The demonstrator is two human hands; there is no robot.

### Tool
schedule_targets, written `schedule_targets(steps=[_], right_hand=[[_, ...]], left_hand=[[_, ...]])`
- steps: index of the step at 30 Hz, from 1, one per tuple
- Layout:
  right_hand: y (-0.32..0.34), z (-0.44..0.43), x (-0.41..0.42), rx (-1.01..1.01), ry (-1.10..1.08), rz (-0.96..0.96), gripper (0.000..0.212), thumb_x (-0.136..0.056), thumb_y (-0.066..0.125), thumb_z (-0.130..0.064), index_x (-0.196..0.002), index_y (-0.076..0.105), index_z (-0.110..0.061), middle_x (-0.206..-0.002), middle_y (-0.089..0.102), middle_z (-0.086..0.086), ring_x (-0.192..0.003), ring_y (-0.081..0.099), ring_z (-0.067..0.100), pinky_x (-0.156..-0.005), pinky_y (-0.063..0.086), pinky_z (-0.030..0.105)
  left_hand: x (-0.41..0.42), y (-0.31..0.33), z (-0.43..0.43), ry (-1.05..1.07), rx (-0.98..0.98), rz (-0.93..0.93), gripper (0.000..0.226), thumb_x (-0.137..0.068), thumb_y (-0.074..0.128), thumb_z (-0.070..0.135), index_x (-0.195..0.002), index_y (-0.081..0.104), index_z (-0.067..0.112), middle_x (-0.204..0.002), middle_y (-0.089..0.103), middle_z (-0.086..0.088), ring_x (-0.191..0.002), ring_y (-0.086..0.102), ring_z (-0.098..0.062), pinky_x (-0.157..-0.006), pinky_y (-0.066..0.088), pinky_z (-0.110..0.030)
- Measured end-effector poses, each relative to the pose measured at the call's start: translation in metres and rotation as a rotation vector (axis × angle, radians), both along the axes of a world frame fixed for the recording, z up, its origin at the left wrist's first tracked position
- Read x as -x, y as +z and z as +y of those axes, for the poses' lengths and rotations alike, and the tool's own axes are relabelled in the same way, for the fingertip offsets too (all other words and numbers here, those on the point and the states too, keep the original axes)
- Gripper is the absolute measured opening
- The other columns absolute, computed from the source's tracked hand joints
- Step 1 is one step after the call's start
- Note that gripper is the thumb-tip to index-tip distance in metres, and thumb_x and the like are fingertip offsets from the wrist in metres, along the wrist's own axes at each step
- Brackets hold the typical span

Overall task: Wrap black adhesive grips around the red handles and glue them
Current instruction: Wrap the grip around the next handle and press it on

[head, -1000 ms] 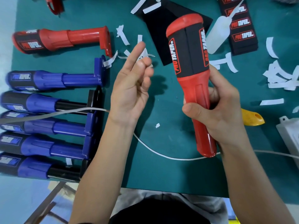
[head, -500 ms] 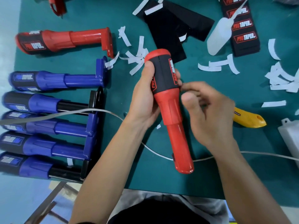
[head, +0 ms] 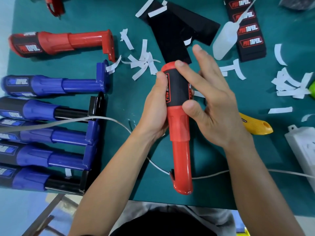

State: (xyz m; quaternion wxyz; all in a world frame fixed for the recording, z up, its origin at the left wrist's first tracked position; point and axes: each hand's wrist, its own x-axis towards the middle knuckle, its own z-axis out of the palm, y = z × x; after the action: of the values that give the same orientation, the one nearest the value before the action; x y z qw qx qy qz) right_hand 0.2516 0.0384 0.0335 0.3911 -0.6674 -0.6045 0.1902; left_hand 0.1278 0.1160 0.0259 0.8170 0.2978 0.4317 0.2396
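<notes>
The left hand [head: 153, 113] grips the red handle [head: 180, 133] from the left, its fingers curled round behind and its thumb lying on the edge of the black grip [head: 177, 87] wrapped around the far end. The right hand [head: 216, 108] has its fingers straight and spread, forefinger and thumb pressing on the grip's front. The handle hangs above the middle of the green mat [head: 119, 167], cap end far, hooked end near. A wrapped red handle [head: 59, 42] and a row of blue handles [head: 51, 84] lie to the left. Loose black grip pieces [head: 179, 31], a glue bottle [head: 225, 40] and white backing strips [head: 143, 63] lie farther off, and a yellow knife [head: 255, 125] to the right.
</notes>
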Motion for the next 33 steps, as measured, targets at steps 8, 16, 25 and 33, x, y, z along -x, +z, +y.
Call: schedule_targets(steps=[8, 16, 25, 33], right_hand=[[-0.0061, -0.0039, -0.0045, -0.110, -0.039, -0.138, 0.064, -0.103, 0.049, -0.056, -0.149, 0.057, -0.013, -0.165, 0.038, 0.015, -0.156, 0.030, 0.031, -0.128, 0.024, 0.040], [-0.0002, -0.0049, -0.0043, -0.008, -0.032, -0.055, 0.067, -0.101, 0.047, -0.061, -0.149, 0.054, -0.015, -0.167, 0.038, 0.007, -0.159, 0.024, 0.023, -0.128, 0.022, 0.037], [-0.0032, -0.0074, -0.0063, -0.079, -0.047, -0.005, 0.056, -0.095, 0.064, -0.043, -0.142, 0.064, -0.011, -0.161, 0.046, 0.012, -0.155, 0.033, 0.029, -0.126, 0.029, 0.042], [-0.0069, -0.0069, -0.0078, -0.164, -0.025, -0.108, 0.048, -0.099, 0.066, -0.042, -0.132, 0.071, -0.007, -0.151, 0.055, 0.019, -0.147, 0.042, 0.038, -0.122, 0.036, 0.041]], left_hand=[[0.0005, 0.0005, 0.0003, -0.051, -0.040, 0.077, 0.081, -0.090, 0.040, 0.068, -0.134, 0.063, 0.003, -0.096, 0.072, -0.009, -0.087, 0.067, -0.024, -0.082, 0.055, -0.041], [-0.0004, -0.0028, 0.0005, -0.056, -0.032, 0.057, 0.077, -0.091, 0.041, 0.067, -0.129, 0.065, 0.005, -0.101, 0.072, -0.011, -0.090, 0.066, -0.025, -0.086, 0.055, -0.043], [0.0006, -0.0043, -0.0004, -0.069, -0.056, 0.068, 0.077, -0.088, 0.044, 0.070, -0.131, 0.067, 0.010, -0.105, 0.073, -0.010, -0.096, 0.067, -0.025, -0.088, 0.054, -0.044], [0.0031, -0.0051, 0.0000, -0.088, -0.068, 0.076, 0.062, -0.089, 0.044, 0.071, -0.106, 0.077, 0.021, -0.095, 0.076, -0.006, -0.085, 0.071, -0.023, -0.076, 0.057, -0.037]])
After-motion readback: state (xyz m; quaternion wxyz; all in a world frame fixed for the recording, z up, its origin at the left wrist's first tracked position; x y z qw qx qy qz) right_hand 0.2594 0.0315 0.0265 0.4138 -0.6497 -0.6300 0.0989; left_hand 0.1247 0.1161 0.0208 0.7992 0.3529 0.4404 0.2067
